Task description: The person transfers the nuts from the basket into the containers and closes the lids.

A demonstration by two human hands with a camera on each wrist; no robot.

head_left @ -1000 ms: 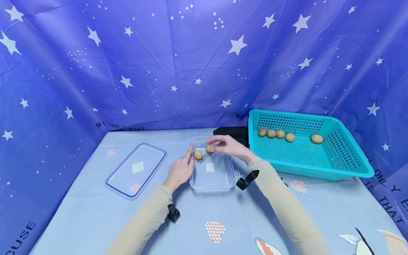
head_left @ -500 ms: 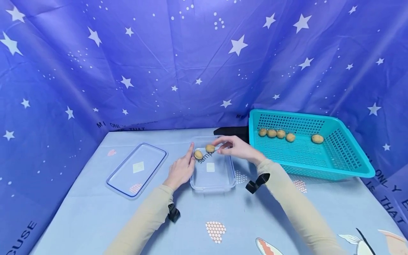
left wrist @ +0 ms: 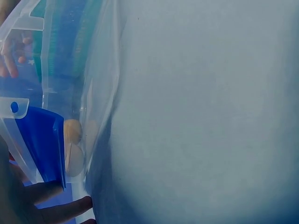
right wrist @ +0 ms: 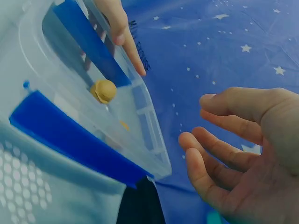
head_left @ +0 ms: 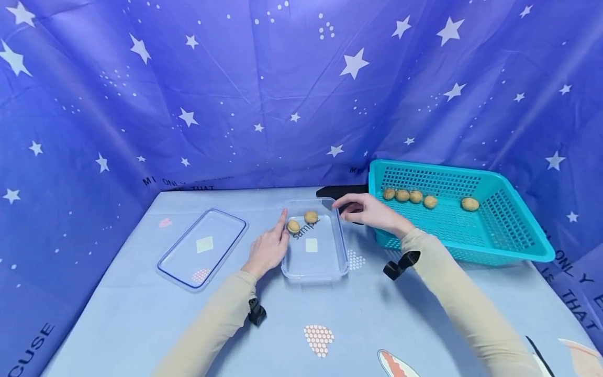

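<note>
A clear plastic food container [head_left: 315,264] with blue side clips stands in the middle of the table. Two walnuts, a left walnut [head_left: 293,226] and a right walnut [head_left: 310,217], lie at its far end. Against the container's left wall rests my left hand [head_left: 267,250], index finger straight along the rim; the left wrist view shows its fingers beside a blue clip [left wrist: 44,142]. My right hand [head_left: 369,212] is just off the far right corner, fingers loosely bent. In the right wrist view nothing sits between the right hand's fingers [right wrist: 229,100], and they stand apart from the container.
A turquoise basket [head_left: 471,254] at the right holds several walnuts [head_left: 416,197], most in a row, with one walnut [head_left: 469,204] apart. A clear lid [head_left: 179,285] with a blue seal lies left. Behind the container is a black strip-like object [head_left: 336,192]. A starry curtain [head_left: 264,104] hangs behind.
My right hand has let go of the right walnut, leaving it in the container, and moved right past the container's rim. My left hand has stayed at the left wall.
</note>
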